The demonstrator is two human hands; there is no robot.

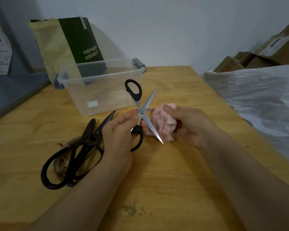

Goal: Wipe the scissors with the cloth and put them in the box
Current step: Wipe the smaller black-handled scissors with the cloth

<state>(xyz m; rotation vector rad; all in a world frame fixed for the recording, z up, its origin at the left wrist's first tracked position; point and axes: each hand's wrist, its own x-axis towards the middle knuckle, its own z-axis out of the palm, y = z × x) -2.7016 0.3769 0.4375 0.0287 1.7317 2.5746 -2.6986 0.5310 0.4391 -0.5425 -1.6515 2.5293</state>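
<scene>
A: Where are the silver-bladed scissors with black plastic handles (141, 112)?

B: They are held above the wooden table (173, 180), opened into a cross, just in front of the clear plastic box with grey clips (107, 90). The left hand (118, 135) has its fingers curled round the lower handle and pinches near the pivot. The right hand (188, 124) has its fingers clamped on the crumpled pink cloth (163, 124), which lies against the blade pointing down toward the person.

A: So the wipe is the step in hand. How does it go well?

B: Probably by drawing the cloth from pivot to tip, with the cloth wrapped over the flats and the blunt back so that no finger crosses the edge. The left hand's job is to hold the blades steady at that angle. The upper blade and the pivot likely need the same pass. Closing the blades before the drop would make it safer.

A: And the box?

B: Its top is open and no lid shows. No scissors lie in it. Only a small white label (93, 104) shows at the bottom, and it is unclear whether it sits inside or underneath.

A: Any other containers?

B: A green-and-yellow paper bag (70, 44) stands behind the box, and cardboard boxes (257, 55) sit far right. Their contents are hidden.

A: What about the two old dark iron scissors (83, 147)?

B: They lie on the table beside the left hand, overlapping each other, outside the box.
</scene>
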